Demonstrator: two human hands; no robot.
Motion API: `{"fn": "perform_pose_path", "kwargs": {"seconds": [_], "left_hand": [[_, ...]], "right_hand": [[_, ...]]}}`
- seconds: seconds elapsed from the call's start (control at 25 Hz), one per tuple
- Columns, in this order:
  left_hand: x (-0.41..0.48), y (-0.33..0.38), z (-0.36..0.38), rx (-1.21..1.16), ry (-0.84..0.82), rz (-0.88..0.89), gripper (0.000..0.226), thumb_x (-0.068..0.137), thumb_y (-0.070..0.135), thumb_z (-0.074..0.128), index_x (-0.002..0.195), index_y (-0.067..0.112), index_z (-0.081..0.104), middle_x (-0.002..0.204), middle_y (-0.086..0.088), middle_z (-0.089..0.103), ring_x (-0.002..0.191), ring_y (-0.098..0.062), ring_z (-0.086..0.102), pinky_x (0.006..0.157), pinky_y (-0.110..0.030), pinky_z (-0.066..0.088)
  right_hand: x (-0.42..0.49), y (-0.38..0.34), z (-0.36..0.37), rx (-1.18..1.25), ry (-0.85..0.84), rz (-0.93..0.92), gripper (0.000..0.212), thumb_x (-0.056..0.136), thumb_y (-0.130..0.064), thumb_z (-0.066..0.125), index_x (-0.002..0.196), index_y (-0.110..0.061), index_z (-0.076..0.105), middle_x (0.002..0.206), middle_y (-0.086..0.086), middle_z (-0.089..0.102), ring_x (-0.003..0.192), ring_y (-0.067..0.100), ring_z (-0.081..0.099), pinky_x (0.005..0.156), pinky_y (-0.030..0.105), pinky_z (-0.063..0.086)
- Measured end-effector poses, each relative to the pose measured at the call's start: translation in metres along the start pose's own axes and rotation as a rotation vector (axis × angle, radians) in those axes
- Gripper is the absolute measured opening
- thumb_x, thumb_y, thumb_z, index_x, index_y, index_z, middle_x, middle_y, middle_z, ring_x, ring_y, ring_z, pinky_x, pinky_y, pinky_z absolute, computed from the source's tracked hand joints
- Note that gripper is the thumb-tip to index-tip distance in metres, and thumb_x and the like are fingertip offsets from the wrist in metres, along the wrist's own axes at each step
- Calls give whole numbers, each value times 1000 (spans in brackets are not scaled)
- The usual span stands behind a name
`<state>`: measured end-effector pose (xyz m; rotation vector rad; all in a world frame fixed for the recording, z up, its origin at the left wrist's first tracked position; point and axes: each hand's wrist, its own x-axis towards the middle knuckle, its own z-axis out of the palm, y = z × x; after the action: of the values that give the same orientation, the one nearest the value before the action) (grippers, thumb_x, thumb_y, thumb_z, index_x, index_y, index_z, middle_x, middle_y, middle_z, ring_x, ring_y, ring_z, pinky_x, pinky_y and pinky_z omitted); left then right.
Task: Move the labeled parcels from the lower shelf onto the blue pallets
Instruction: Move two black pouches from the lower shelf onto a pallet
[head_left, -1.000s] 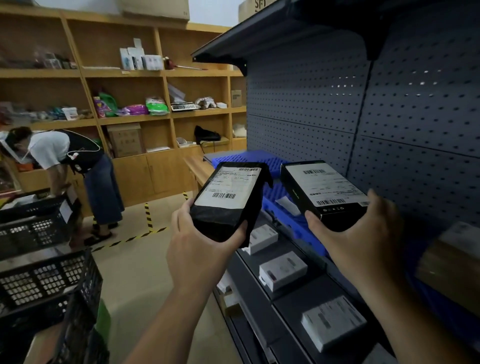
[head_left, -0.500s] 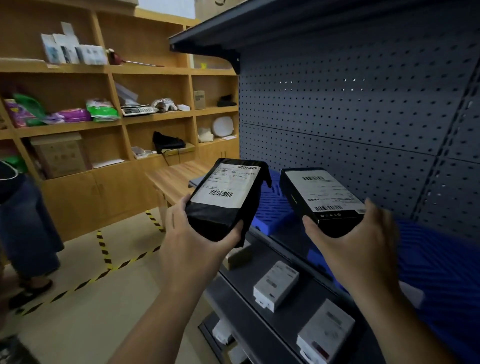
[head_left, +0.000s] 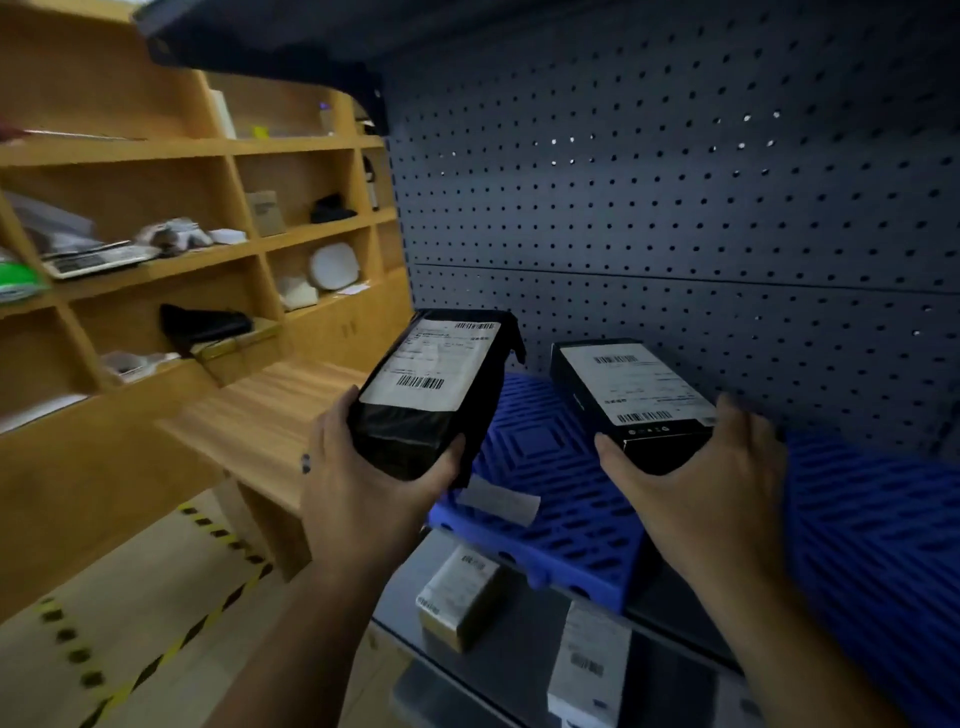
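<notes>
Parcels lengthwise away, labels up; left hand (head_left: 363, 499) gripping black-wrapped parcel (head_left: 431, 389); right hand (head_left: 711, 493), boxed parcel (head_left: 634, 400).

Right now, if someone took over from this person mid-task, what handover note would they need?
Left hand: holds a black wrapped parcel, label up, in the air.
Right hand: holds a black boxed parcel, label up, over the blue pallet.
Done: both parcels are lifted off the lower shelf.
Left: set both on the pallet, then fetch the two labeled white boxes remaining on the lower shelf.
</notes>
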<state>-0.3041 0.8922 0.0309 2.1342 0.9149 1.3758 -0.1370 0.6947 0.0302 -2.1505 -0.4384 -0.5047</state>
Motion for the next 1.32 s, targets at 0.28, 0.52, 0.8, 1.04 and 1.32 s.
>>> {"fn": "perform_pose_path", "kwargs": {"seconds": [0.28,0.52,0.8,1.04,1.32], "left_hand": [[68,-68,61,-162,-181,59,107,58,87,69,144,32,38,132,10,51,120,-12,54,85,-31,45],[85,-82,83,-236,-307,83,108,59,86,67,145,27,37,131,12,48,114,-1,44,82,-30,41],[85,-87,88,-234,-354,44,111,60,86,68,148,28,34,132,11,46,115,-9,51,80,-31,43],[85,-87,90,-179,-374,13,115,58,84,73,148,25,32,132,9,45,116,-16,56,76,-33,44],[83,-84,91,-87,-416,6,128,50,88,75,148,19,29,127,4,43,117,-20,55,77,-35,48]], "right_hand": [[-16,-30,62,-110,187,237,126,59,-78,73,153,-7,27,146,13,39,134,33,33,111,55,38],[-26,-55,86,-197,263,332,127,60,-76,75,154,-7,25,148,14,37,136,33,32,113,56,36],[-26,-65,101,-253,282,338,126,61,-72,78,152,-2,27,145,17,39,132,35,36,111,56,37],[-26,-66,111,-336,254,350,121,61,-70,79,146,2,32,137,21,42,126,37,39,109,53,37],[-26,-61,120,-373,223,345,112,59,-70,80,135,0,36,129,17,42,118,33,40,104,46,39]]}}
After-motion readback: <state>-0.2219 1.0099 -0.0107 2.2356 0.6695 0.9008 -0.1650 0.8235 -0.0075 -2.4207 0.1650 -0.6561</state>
